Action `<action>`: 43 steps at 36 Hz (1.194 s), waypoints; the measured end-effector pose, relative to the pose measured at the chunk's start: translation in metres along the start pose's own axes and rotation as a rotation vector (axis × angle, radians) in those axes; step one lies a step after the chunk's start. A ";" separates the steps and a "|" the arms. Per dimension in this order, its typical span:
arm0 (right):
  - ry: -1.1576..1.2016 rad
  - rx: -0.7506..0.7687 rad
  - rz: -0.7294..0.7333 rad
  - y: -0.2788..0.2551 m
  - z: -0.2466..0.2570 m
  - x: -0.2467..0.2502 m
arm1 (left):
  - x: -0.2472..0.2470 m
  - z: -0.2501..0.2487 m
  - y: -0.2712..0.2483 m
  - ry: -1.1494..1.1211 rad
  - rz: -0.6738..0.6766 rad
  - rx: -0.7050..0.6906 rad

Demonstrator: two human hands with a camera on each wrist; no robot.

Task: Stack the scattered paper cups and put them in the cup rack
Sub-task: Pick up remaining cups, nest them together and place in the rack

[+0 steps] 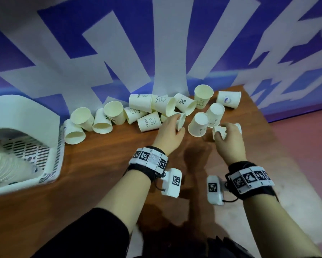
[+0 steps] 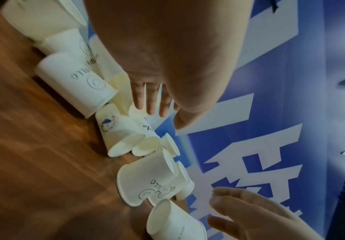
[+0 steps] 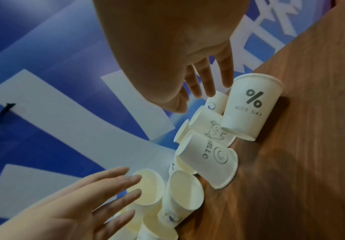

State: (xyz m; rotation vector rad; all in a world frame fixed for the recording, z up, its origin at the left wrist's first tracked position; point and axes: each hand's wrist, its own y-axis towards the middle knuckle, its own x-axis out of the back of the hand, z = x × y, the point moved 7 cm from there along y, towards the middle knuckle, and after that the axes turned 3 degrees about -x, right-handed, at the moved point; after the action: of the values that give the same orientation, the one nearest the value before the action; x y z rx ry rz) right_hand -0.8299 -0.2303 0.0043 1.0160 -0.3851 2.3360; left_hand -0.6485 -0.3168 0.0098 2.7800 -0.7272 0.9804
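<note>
Wrist bands with printed markers sit closest, on both forearms reaching out over the tabletop.

Paper cups: loose heap along the far tabletop edge against the blue-white wall. Most are tipped on their sides, some mouth-up, two mouth-down in front of the right hand. None of these are nested yet, so stacking of the loose ones looks barely started.

Left hand: fingers straight and spread, tips at the rim of a side-lying cup in the middle of the heap. Nothing is gripped; it looks like a reach for the first pick.

Right hand: also spread, with fingertips right at the "% NICE DAY" cup lying at the near right of the heap. The wrist views show no closed grip. Probably one cup per hand, so one can be slid into the other.

Cup rack: white slotted basket at far left, well apart from both hands. A nested row of cups already lies inside it. That side is kept free as the drop-off.
</note>
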 end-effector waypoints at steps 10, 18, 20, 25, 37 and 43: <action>-0.043 -0.207 -0.161 0.030 -0.051 0.019 | -0.054 -0.008 0.049 0.064 0.050 -0.083; -0.028 -0.309 -0.092 0.042 -0.077 0.002 | -0.091 0.001 0.070 0.232 0.118 -0.133; -0.014 -0.326 -0.061 0.042 -0.081 -0.004 | -0.098 0.006 0.072 0.273 0.139 -0.116; 0.037 -0.316 -0.050 0.042 -0.085 -0.012 | -0.097 0.006 0.073 0.260 0.087 -0.127; 0.108 -0.318 -0.048 0.028 -0.073 -0.014 | -0.083 0.004 0.056 0.346 0.117 -0.060; 0.119 -0.305 -0.025 0.017 -0.060 -0.013 | -0.080 0.003 0.038 0.548 0.297 -0.002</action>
State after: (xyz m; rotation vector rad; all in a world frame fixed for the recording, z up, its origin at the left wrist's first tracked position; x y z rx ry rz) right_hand -0.8676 -0.2209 -0.0466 0.7280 -0.6535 2.2160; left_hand -0.7188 -0.3187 -0.0444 2.2540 -1.0468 1.6886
